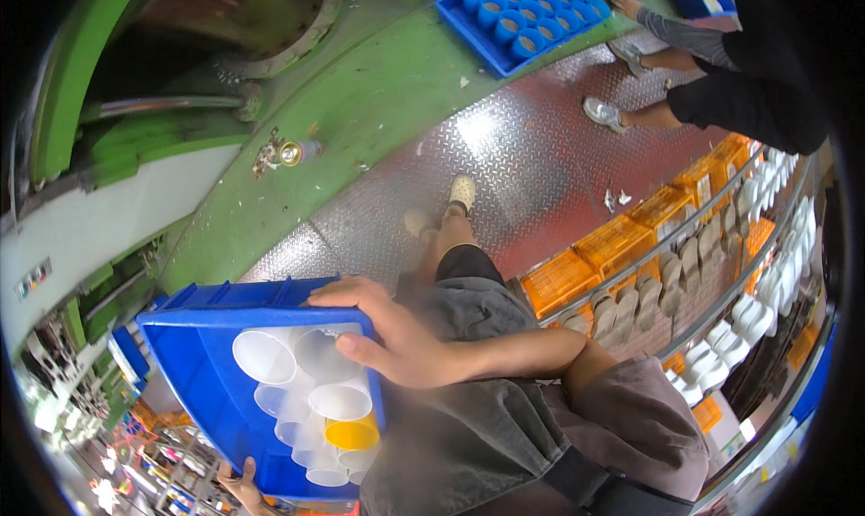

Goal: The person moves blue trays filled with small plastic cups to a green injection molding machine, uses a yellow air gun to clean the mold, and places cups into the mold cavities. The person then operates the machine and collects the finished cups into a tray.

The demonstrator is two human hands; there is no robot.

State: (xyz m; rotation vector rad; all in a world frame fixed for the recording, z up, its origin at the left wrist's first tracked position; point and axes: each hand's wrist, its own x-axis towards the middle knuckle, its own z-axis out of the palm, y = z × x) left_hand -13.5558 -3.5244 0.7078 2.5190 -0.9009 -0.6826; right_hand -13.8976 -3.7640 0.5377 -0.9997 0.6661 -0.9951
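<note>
A blue plastic tray (pixel 194 354), tilted on its side, is held close against my body at the lower left. Several translucent white cylindrical cups (pixel 266 356) lie grouped at its right side, open ends showing, with a yellow one (pixel 352 432) among them. My right hand (pixel 383 331) is closed over the upper right rim, its thumb reaching inside beside the cups. At the lower rim, my left hand (pixel 241 487) grips the tray with its thumb up; the rest of that hand is cut off by the picture's edge.
A spray can (pixel 299 152) lies on the green platform (pixel 378 93). Ahead, a second blue tray (pixel 500 58) holds several blue cups. A co-worker's hand (pixel 624 3) touches another blue cup. Orange crates (pixel 599 246) and racks of soles (pixel 671 277) and white shoe-shaped pieces (pixel 707 363) line the right.
</note>
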